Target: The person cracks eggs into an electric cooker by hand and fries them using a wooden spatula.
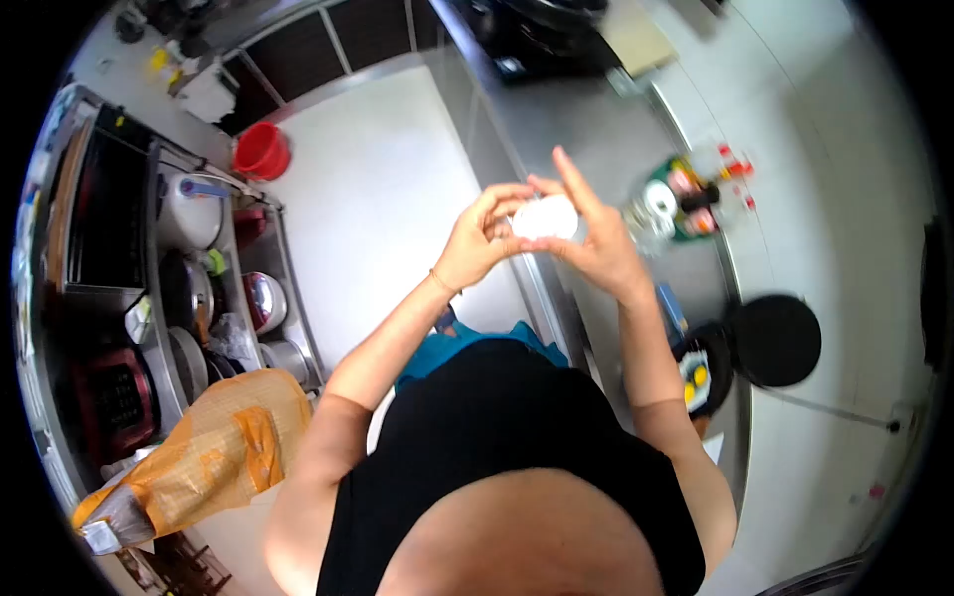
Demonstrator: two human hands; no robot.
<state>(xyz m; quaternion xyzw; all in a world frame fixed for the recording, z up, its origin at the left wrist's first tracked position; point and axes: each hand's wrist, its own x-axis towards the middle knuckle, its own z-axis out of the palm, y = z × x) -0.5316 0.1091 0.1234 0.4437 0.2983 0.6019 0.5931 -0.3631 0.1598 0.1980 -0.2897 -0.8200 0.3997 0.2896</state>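
Observation:
In the head view a white round object [546,218] is held up between my two hands, too bright for its kind to be made out. My left hand [485,234] grips its left side, thumb along the near edge and fingers curled at the far edge. On the opposite side my right hand [599,244] has its thumb against the near edge, while one finger points up and away. Part of the object is hidden behind the fingers. Just right of my right hand, a glass jar [646,226] and several bottles [699,194] stand on the metal counter [586,114].
A stove with a black pan [558,12] is at the counter's far end. An electric pan with a raised black lid [777,340] stands at the near right. Shelves with pots [189,214] line the left, near a red bucket [261,152] and an orange-wrapped bundle [214,452].

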